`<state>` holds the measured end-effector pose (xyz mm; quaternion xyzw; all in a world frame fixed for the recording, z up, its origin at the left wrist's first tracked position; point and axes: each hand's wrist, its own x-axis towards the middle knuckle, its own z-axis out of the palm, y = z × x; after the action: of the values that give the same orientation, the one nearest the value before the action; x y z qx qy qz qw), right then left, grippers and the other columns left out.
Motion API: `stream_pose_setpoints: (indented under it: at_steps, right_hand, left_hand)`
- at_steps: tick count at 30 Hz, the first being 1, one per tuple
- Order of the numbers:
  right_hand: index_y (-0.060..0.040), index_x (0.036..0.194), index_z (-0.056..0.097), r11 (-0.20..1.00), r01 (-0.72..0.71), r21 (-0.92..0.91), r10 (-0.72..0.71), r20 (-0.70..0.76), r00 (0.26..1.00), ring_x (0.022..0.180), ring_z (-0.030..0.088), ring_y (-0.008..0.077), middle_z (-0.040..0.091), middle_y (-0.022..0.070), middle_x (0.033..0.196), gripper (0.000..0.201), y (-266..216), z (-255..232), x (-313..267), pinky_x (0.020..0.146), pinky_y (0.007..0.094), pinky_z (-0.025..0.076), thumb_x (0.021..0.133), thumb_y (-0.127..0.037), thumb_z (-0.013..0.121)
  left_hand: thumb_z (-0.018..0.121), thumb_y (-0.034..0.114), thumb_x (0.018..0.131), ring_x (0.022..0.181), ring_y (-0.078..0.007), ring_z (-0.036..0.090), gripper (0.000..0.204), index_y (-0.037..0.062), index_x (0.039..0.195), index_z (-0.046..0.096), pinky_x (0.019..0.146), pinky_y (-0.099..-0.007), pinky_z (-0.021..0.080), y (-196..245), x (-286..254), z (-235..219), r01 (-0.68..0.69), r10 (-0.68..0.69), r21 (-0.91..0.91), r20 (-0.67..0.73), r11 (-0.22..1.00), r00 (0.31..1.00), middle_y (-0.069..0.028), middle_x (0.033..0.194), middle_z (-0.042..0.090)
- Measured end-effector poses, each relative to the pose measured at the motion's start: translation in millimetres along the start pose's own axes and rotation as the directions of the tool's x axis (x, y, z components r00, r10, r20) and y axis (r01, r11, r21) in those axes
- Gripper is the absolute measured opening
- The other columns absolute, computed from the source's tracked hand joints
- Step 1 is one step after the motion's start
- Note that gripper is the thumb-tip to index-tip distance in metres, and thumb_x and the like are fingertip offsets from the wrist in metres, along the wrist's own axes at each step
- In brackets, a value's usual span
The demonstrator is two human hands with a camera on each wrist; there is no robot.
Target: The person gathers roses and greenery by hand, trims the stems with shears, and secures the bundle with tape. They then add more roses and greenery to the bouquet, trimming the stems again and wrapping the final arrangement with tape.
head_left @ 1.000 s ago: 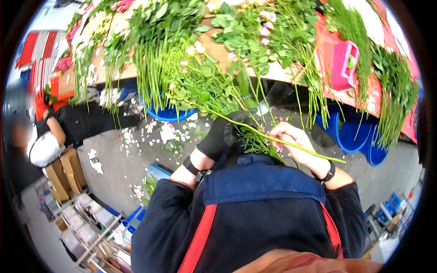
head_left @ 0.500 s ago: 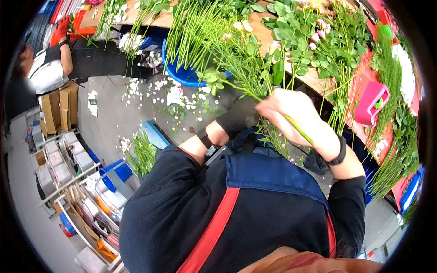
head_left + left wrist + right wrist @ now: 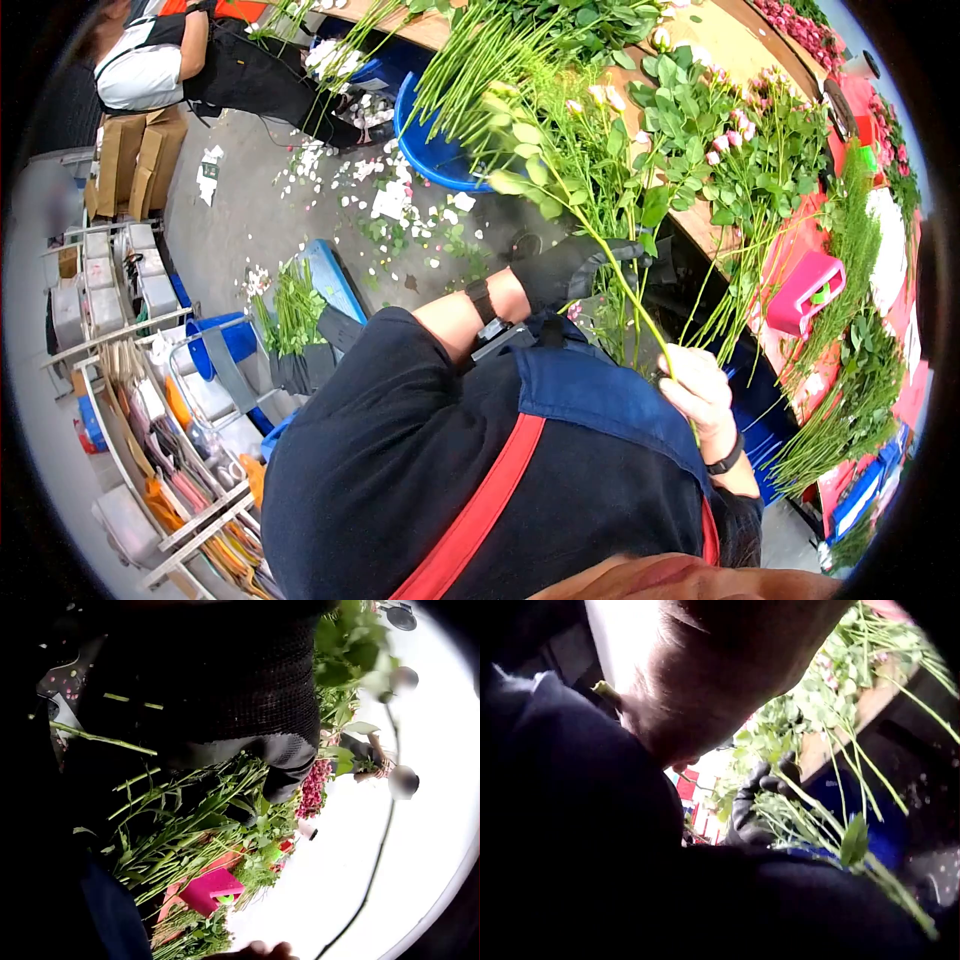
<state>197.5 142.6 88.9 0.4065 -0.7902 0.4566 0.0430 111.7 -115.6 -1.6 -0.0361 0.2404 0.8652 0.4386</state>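
Black-gloved, the left hand (image 3: 580,277) grips a bunch of stems (image 3: 814,804) just beyond the navy apron bib (image 3: 610,395); the bare right hand (image 3: 702,388) pinches one long leafy stem (image 3: 638,303) slanting past it. The right wrist view shows that stem's cut end (image 3: 606,691), which the left wrist view leaves out.

Free room over floor (image 3: 230,240), obstacle stem (image 3: 632,296) ahead of right hand (image 3: 698,388)

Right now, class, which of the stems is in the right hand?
The long single stem slanting past the gloved left hand. Its lower end is in the right hand; the bunch is in the left, other stems lie on the table.
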Motion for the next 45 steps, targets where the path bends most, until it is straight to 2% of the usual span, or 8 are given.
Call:
stream_pose_setpoints:
  at_steps: [13,15,19,25,36,39,43,45]
  right_hand:
    - [-0.0035,0.108,0.060,0.850,-0.011,-0.527,0.079,0.106,0.991,0.111,0.056,0.0326,0.062,0.0139,0.112,0.033,21,27,-51,0.096,0.0453,0.042,0.075,-0.007,0.057]
    - [-0.0010,0.114,0.056,0.877,-0.046,-0.479,0.116,0.116,0.986,0.113,0.055,0.0331,0.060,0.0150,0.116,0.041,26,45,-62,0.096,0.0453,0.042,0.074,-0.007,0.057]
    - [-0.0022,0.117,0.055,0.903,-0.066,-0.426,0.161,0.193,0.968,0.116,0.053,0.0313,0.057,0.0153,0.118,0.043,26,53,-60,0.094,0.0434,0.043,0.074,-0.007,0.057]
    - [-0.0037,0.112,0.059,0.911,-0.024,-0.411,0.125,0.219,0.968,0.110,0.057,0.0281,0.060,0.0138,0.115,0.045,23,48,-40,0.088,0.0399,0.045,0.069,-0.017,0.064]
    - [-0.0043,0.104,0.061,0.892,-0.442,-0.089,0.451,0.121,0.884,0.067,0.060,0.0193,0.059,0.0051,0.071,0.028,3,92,21,0.062,0.0319,0.048,0.077,-0.010,0.063]
    - [-0.0017,0.109,0.058,0.566,-0.686,0.458,0.823,-0.361,0.438,0.072,0.060,0.0148,0.061,0.0050,0.076,0.026,2,134,57,0.065,0.0287,0.049,0.083,-0.007,0.062]
    - [0.0016,0.094,0.062,0.671,-0.674,0.308,0.737,-0.369,0.566,0.072,0.056,0.0095,0.058,0.0033,0.079,0.012,21,166,96,0.064,0.0228,0.046,0.085,-0.005,0.064]
    - [0.0000,0.094,0.061,0.551,-0.638,0.538,0.834,-0.362,0.416,0.071,0.054,0.0084,0.057,0.0019,0.078,0.010,21,179,112,0.063,0.0223,0.045,0.085,-0.004,0.064]
  left_hand:
    - [0.056,0.011,0.090,0.095,-0.0223,0.063,0.022,0.0013,0.106,0.066,0.090,-0.0383,0.048,-13,13,7,-0.205,0.155,0.329,0.173,0.922,0.973,-0.0138,0.100,0.068]
    - [0.058,0.017,0.091,0.102,-0.0214,0.061,0.030,0.0039,0.117,0.061,0.093,-0.0388,0.047,-7,17,17,0.099,-0.110,0.144,0.074,0.985,0.991,-0.0115,0.113,0.064]
    - [0.060,0.027,0.090,0.111,-0.0189,0.057,0.047,0.0052,0.131,0.049,0.096,-0.0339,0.045,-5,20,32,-0.466,0.307,0.811,0.370,0.354,0.877,-0.0074,0.132,0.053]
    - [0.057,0.013,0.086,0.112,-0.0222,0.059,0.052,0.0035,0.136,0.044,0.092,-0.0307,0.048,6,17,-9,-0.527,0.157,0.817,0.566,-0.234,0.809,-0.0145,0.137,0.048]
    - [0.052,-0.003,0.084,0.114,-0.0228,0.057,0.049,0.0030,0.132,0.047,0.098,-0.0329,0.044,63,-11,-52,-0.394,0.136,0.881,0.370,0.263,0.919,-0.0165,0.127,0.057]
    - [0.048,-0.001,0.085,0.114,-0.0217,0.058,0.051,0.0062,0.136,0.044,0.096,-0.0319,0.045,91,-23,-54,-0.351,0.020,0.902,0.358,0.251,0.933,-0.0134,0.130,0.056]
    - [0.044,0.012,0.094,0.099,-0.0171,0.062,0.046,0.0139,0.139,0.043,0.087,-0.0288,0.047,116,-36,-39,-0.212,-0.101,0.921,0.258,0.327,0.961,-0.0069,0.124,0.060]
    - [0.046,0.017,0.095,0.091,-0.0151,0.063,0.044,0.0140,0.139,0.044,0.082,-0.0276,0.048,116,-38,-35,-0.065,-0.128,0.815,0.169,0.576,0.977,-0.0050,0.116,0.064]
